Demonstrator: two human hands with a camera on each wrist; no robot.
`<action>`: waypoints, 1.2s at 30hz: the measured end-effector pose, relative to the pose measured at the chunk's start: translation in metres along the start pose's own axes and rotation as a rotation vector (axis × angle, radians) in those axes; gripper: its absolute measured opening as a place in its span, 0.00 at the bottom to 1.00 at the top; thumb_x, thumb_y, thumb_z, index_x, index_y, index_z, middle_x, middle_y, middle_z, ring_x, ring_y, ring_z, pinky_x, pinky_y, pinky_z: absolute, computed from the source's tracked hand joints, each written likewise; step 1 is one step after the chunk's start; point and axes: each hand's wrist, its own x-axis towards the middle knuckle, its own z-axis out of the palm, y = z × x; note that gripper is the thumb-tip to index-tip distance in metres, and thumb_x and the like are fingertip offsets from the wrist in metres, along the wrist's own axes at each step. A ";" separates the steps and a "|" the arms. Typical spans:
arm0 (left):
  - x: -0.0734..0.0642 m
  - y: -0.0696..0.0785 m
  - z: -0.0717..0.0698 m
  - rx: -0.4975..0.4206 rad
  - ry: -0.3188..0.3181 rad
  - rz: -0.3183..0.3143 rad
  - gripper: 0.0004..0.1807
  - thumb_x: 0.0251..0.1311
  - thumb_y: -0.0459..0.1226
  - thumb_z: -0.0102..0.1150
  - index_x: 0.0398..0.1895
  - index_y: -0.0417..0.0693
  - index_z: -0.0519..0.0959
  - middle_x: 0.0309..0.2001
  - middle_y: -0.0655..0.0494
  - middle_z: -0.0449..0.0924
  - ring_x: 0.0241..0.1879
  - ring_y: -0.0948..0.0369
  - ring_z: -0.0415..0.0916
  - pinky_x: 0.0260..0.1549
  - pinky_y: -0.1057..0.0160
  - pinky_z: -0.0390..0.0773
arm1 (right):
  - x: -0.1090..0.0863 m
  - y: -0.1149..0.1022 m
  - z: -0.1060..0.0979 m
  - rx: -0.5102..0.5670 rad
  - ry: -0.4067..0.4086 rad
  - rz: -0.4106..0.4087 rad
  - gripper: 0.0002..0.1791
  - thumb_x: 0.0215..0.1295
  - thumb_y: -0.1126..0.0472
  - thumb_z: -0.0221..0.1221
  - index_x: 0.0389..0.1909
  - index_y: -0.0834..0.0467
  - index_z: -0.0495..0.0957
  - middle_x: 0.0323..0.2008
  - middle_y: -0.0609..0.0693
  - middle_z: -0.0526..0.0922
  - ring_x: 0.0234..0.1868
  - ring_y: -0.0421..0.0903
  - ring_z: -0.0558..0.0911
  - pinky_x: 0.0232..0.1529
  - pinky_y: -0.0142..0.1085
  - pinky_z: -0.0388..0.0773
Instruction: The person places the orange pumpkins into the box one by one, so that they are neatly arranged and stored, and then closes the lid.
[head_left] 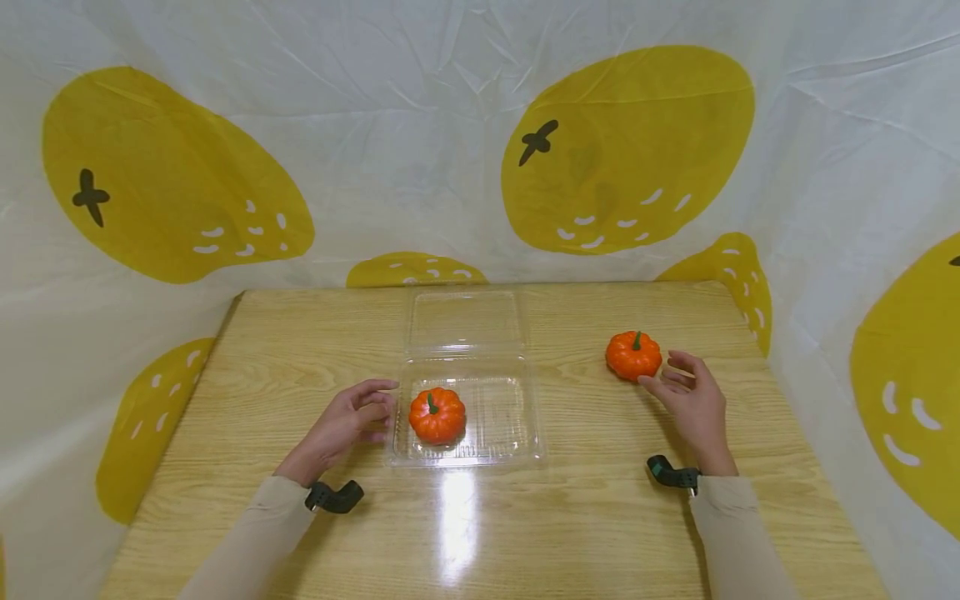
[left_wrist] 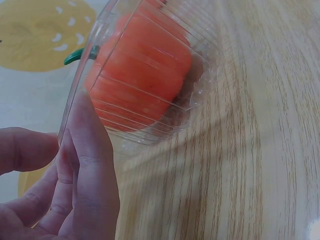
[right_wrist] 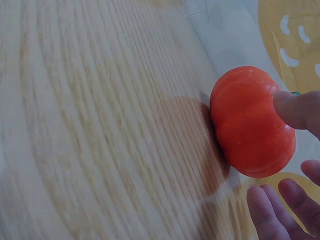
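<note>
A clear plastic clamshell container (head_left: pixel 528 417) lies with its lid folded back on the wooden table. In its left part sits a small orange pumpkin (head_left: pixel 437 417) with a green stem. My left hand (head_left: pixel 347 425) pinches the container's left rim, the thumb on one side and the fingers on the other in the left wrist view. Another orange pumpkin (head_left: pixel 633 356) stands on the table to the right. Beside it is my right hand (head_left: pixel 693 404), fingers loosely spread and apart from the pumpkin, the thumb tip overlapping its near side.
The container's lid (head_left: pixel 465 321) reaches toward the table's back edge. Behind and at both sides of the wooden table (head_left: pixel 585 525) hangs a white cloth (head_left: pixel 405 167) with yellow fruit prints. Each wrist wears a black strap mount.
</note>
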 end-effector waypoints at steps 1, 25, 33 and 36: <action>0.000 0.000 0.000 -0.004 0.000 0.003 0.27 0.73 0.31 0.52 0.74 0.36 0.65 0.47 0.56 0.77 0.38 0.63 0.80 0.37 0.61 0.87 | 0.000 0.000 0.001 0.000 0.002 0.006 0.44 0.63 0.45 0.71 0.75 0.57 0.65 0.69 0.59 0.72 0.57 0.43 0.79 0.43 0.10 0.73; 0.000 -0.001 0.001 -0.006 0.001 -0.002 0.27 0.73 0.30 0.52 0.73 0.37 0.65 0.45 0.58 0.77 0.39 0.62 0.80 0.38 0.62 0.88 | 0.010 0.006 0.012 0.008 -0.064 -0.041 0.50 0.62 0.46 0.72 0.80 0.54 0.58 0.73 0.61 0.68 0.48 0.23 0.73 0.46 0.08 0.71; 0.000 0.000 0.000 0.008 0.002 -0.004 0.27 0.73 0.30 0.52 0.74 0.37 0.65 0.46 0.57 0.77 0.39 0.61 0.80 0.38 0.62 0.88 | 0.011 0.006 0.016 0.017 -0.071 -0.033 0.48 0.63 0.46 0.71 0.79 0.55 0.60 0.72 0.60 0.69 0.46 0.21 0.73 0.46 0.08 0.71; 0.000 0.000 0.000 0.008 0.000 -0.003 0.27 0.74 0.31 0.52 0.74 0.37 0.65 0.46 0.57 0.77 0.39 0.61 0.80 0.39 0.61 0.88 | 0.011 0.006 0.016 0.012 -0.075 -0.030 0.48 0.63 0.45 0.71 0.78 0.55 0.60 0.72 0.60 0.69 0.46 0.22 0.73 0.46 0.08 0.71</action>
